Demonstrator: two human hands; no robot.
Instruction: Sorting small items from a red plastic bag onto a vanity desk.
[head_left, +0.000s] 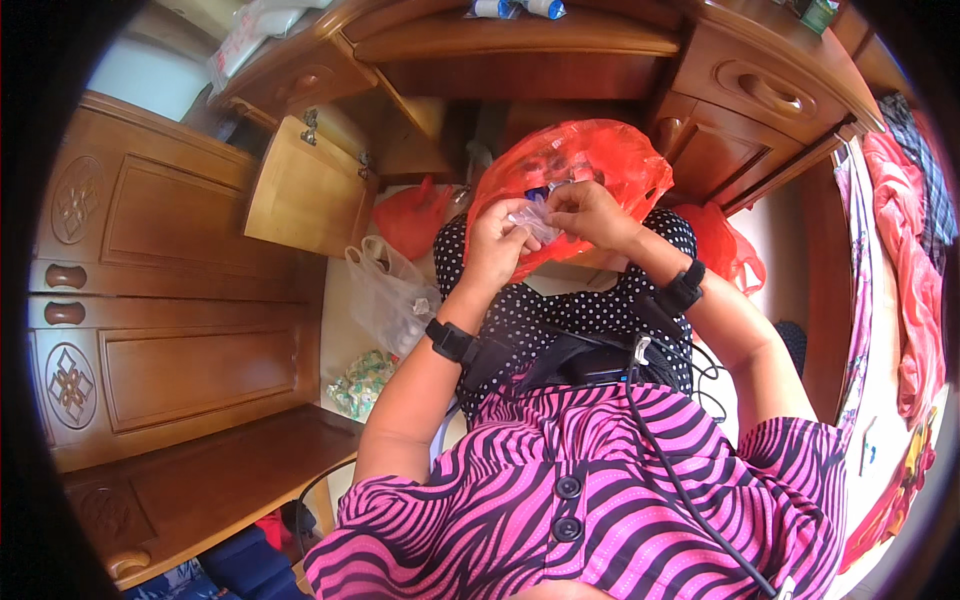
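My left hand and my right hand meet in front of my knees, fingers closed on a small clear plastic bag stretched between them. Behind and around them spreads a large red plastic bag, its mouth wide open on my lap. Inside the red bag lie small items, one of them dark blue; their kind is too small to tell. Each wrist wears a black strap with a small box.
A wooden desk stands ahead, its left cabinet door hanging open. On the floor to the left are a white plastic bag, a red bag and green-patterned packets. A bed with clothes is on the right. Black cables cross my lap.
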